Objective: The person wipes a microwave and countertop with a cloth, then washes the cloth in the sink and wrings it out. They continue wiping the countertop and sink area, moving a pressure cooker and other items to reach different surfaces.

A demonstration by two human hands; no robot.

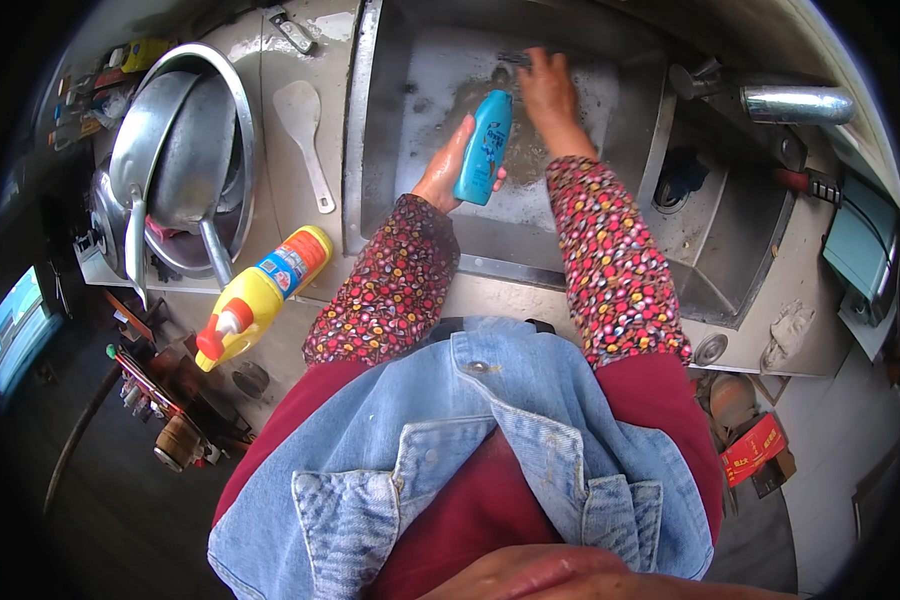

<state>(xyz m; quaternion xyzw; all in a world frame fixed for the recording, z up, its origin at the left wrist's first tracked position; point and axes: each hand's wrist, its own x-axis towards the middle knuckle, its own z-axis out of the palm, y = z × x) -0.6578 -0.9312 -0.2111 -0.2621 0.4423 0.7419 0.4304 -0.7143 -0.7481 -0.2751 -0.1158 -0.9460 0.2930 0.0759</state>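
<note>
My left hand (pixel 444 172) is wrapped around a blue plastic bottle (pixel 484 150), which it holds tilted over the large metal sink (pixel 370 130). The bottle's narrower end points away from me. Farther back and to the right, my right hand (pixel 550 95) reaches down into the same basin, fingers stretched out and apart. Beside its fingertips is a small dark thing (pixel 514 59), too blurred to name; whether the fingers touch it I cannot tell. Wet, whitish grime and dark specks cover the sink's bottom around a round drain (pixel 500 76).
Left of the sink lie a white rice paddle (pixel 303 125) and a yellow bottle with a red cap (pixel 260 300). A large metal basin (pixel 253 170) holds metal pans (pixel 175 155). At right are a smaller sink compartment (pixel 715 225), a crumpled cloth (pixel 790 332) and a cleaver (pixel 810 185).
</note>
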